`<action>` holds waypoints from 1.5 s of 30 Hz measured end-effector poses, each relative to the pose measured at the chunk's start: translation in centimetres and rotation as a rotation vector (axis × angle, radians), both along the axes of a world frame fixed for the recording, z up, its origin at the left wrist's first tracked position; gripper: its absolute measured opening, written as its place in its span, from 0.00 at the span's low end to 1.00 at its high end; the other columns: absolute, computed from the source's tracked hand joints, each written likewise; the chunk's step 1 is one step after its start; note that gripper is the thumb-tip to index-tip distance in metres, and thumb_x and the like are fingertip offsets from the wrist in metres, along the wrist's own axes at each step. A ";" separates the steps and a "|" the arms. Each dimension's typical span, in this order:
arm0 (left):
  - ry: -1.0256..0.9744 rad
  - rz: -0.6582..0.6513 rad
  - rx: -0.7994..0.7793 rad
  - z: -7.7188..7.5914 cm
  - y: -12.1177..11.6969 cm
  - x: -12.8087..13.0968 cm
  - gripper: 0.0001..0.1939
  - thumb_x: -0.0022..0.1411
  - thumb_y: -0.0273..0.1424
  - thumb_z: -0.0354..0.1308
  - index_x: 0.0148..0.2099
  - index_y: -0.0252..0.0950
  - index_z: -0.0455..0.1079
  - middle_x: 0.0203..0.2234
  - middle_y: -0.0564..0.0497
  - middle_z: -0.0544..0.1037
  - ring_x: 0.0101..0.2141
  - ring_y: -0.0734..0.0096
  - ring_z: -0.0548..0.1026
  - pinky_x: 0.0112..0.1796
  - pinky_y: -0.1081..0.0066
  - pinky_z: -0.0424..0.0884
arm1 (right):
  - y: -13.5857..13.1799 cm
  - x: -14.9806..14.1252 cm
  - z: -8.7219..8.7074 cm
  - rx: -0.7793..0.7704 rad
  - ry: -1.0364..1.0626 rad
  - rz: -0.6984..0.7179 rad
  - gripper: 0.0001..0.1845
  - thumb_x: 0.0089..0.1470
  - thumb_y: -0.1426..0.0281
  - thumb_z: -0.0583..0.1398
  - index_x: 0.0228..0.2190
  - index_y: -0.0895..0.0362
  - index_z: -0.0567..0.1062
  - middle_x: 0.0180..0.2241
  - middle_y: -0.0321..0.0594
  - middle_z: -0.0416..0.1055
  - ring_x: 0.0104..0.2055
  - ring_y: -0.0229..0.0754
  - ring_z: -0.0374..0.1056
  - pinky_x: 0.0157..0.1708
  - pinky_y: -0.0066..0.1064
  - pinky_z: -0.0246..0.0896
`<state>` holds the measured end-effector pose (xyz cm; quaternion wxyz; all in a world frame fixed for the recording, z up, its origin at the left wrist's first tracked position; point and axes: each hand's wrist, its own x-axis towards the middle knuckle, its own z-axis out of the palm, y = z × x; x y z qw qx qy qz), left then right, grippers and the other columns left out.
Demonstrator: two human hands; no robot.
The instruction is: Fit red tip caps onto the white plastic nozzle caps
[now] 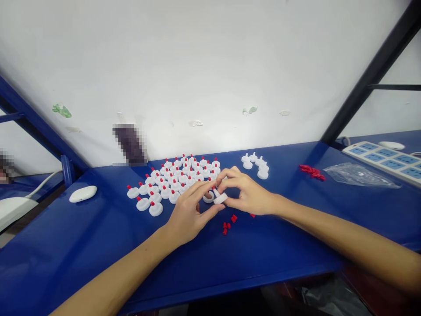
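Note:
A white nozzle cap (220, 199) is held tilted between both hands, above the blue table. My left hand (190, 213) has its thumb at the cap's wide base and its fingers reaching over toward the nozzle. From the other side, my right hand (245, 192) pinches the same cap with bent fingers. Fingers partly cover the nozzle tip, so I cannot tell whether a red tip is on it. Just left of it, partly behind my left fingers, is another white cap (208, 198). Several small red tips (225, 228) lie loose on the near side of my hands.
Many white caps with red tips (156, 208) stand grouped to the left. Several bare white caps (262, 172) stand at the back right. Farther right are a red tip pile (312, 172), a clear plastic bag (358, 174) and a power strip (388, 159). A white case (83, 194) lies left.

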<state>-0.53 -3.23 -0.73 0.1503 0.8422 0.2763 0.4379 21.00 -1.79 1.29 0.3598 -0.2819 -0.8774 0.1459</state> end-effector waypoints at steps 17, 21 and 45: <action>0.217 0.055 0.112 0.6 0.5 -0.9 0.14 0.68 0.29 0.50 0.54 0.34 0.66 0.40 0.46 0.75 0.38 0.67 0.73 0.40 0.67 0.69 | -1.2 -0.7 0.2 -0.066 -0.035 0.146 0.08 0.60 0.69 0.61 0.42 0.56 0.73 0.41 0.42 0.74 0.44 0.42 0.68 0.47 0.37 0.63; 0.204 0.062 0.114 0.6 0.5 -1.1 0.08 0.69 0.31 0.48 0.45 0.34 0.66 0.33 0.50 0.73 0.32 0.70 0.70 0.34 0.70 0.66 | -1.5 -0.9 0.3 -0.156 -0.040 0.137 0.13 0.58 0.65 0.64 0.44 0.57 0.73 0.41 0.41 0.75 0.43 0.42 0.68 0.46 0.36 0.62; 0.251 -0.126 0.188 0.4 0.2 -1.2 0.04 0.62 0.29 0.44 0.35 0.37 0.59 0.24 0.54 0.65 0.23 0.72 0.62 0.25 0.71 0.57 | -0.7 0.0 0.1 -0.184 0.146 0.178 0.23 0.61 0.62 0.59 0.19 0.56 0.59 0.26 0.36 0.65 0.28 0.35 0.59 0.29 0.29 0.55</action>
